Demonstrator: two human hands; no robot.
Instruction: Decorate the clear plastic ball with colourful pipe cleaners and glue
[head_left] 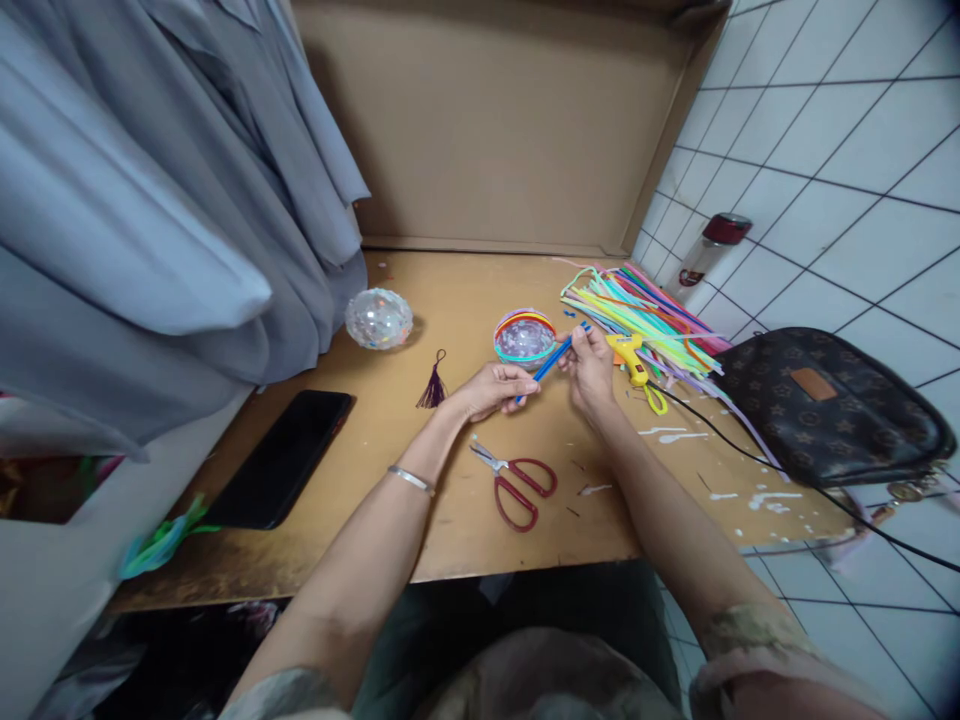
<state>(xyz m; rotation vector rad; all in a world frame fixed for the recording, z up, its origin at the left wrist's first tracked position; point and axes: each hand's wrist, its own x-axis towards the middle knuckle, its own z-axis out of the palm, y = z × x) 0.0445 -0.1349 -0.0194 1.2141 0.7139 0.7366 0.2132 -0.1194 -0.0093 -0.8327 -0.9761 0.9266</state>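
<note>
Between my two hands a short bundle of blue craft strips (553, 361) is held at a slant. My left hand (491, 388) pinches its lower end, and my right hand (589, 362) grips the upper end. Just behind them on the table is a clear round ball (525, 340) with coloured bands around it. The red-handled scissors (517, 482) lie below my hands, blades toward the upper left. A dark purple tassel (433, 386) rests left of my left hand. Close to my right hand is a yellow glue gun (631, 358).
A second clear ball (379, 320) sits at the back left. Many coloured pipe cleaners (645, 310) are piled at the right, near a brown patterned bag (832, 405) and a bottle (709, 255). A black phone (281, 460) lies left. A black cord (720, 438) crosses the right side.
</note>
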